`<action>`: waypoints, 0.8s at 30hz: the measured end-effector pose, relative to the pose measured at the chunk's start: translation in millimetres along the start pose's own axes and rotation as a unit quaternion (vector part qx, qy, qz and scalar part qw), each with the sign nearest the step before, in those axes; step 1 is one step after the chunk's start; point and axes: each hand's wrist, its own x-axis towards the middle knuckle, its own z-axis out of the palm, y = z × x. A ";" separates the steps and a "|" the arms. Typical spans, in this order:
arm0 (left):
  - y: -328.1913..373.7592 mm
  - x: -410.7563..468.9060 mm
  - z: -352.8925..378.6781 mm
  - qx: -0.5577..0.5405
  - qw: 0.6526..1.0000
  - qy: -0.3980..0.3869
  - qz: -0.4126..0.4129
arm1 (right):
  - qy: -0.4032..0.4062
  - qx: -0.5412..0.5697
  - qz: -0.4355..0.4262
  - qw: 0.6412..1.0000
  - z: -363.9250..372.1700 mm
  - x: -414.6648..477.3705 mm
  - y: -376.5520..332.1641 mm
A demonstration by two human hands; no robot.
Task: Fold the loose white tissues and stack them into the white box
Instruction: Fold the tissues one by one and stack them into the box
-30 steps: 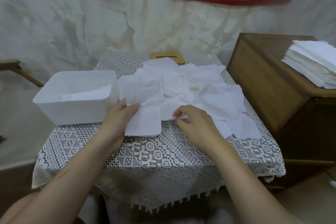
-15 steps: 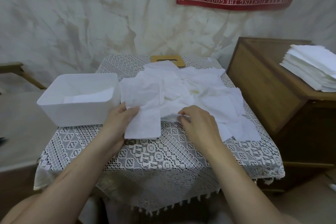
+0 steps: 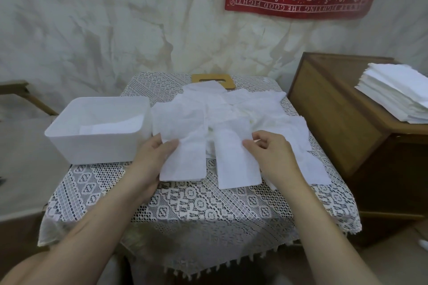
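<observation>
We see a second tissue (image 3: 236, 164) newly drawn out of the pile of loose tissues (image 3: 231, 109) toward 6 o'clock. Half a second ago the right hand (image 3: 273, 155) was only picking at the pile's near edge. That hand now pinches the strip's right edge with fingers curled, and the left hand (image 3: 157, 159) has not left the folded tissue (image 3: 185, 162) just beside it, thumb on top. We judge one piece ready for the white box (image 3: 92, 148) at 9 o'clock and the next fold beginning, with most of the pile still to do. The left fingertips are hidden under the paper. We cannot tell how many sheets lie in the box, or whether the new strip is already doubled. At 12 o'clock a wooden piece (image 3: 213, 80) is half covered on the worktop (image 3: 196, 206), and the frame edge cuts off a tissue stack (image 3: 398, 97) at 3 o'clock.
</observation>
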 end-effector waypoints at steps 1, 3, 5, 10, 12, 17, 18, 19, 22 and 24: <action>-0.7 -0.2 1.1 0.001 1.000 -0.004 -0.002 | 0.008 -0.035 0.000 0.999 -0.5 0.7 1.7; -1.5 -1.3 3.1 0.000 1.000 -0.013 -0.006 | 0.011 -0.015 -0.013 1.000 -2.3 -0.1 0.3; -2.5 -2.0 5.6 0.001 1.000 -0.018 -0.007 | -0.006 0.078 -0.025 0.997 -5.2 -3.4 -7.2; -4.8 -7.0 13.8 -0.005 0.999 -0.038 -0.001 | -0.064 0.275 0.035 0.959 -4.2 -5.0 -20.3; -5.7 -10.5 19.4 -0.012 0.999 -0.049 0.009 | -0.086 0.271 0.046 0.958 0.7 -3.3 -20.1; -7.6 -13.8 29.5 -0.050 0.997 -0.057 0.012 | -0.074 0.175 0.040 0.981 19.9 1.2 -13.1; -7.7 -14.2 30.3 -0.052 0.997 -0.058 0.012 | -0.065 0.151 0.033 0.986 23.4 1.9 -11.9; -7.5 -14.8 30.6 -0.053 0.997 -0.061 0.011 | -0.061 0.137 0.027 0.988 25.8 2.4 -11.1; -6.6 -16.8 31.0 -0.052 0.996 -0.071 0.012 | -0.067 0.170 0.035 0.983 28.1 2.8 -12.5; -5.9 -17.7 30.9 -0.047 0.996 -0.078 0.013 | -0.076 0.195 0.043 0.977 29.0 1.6 -15.2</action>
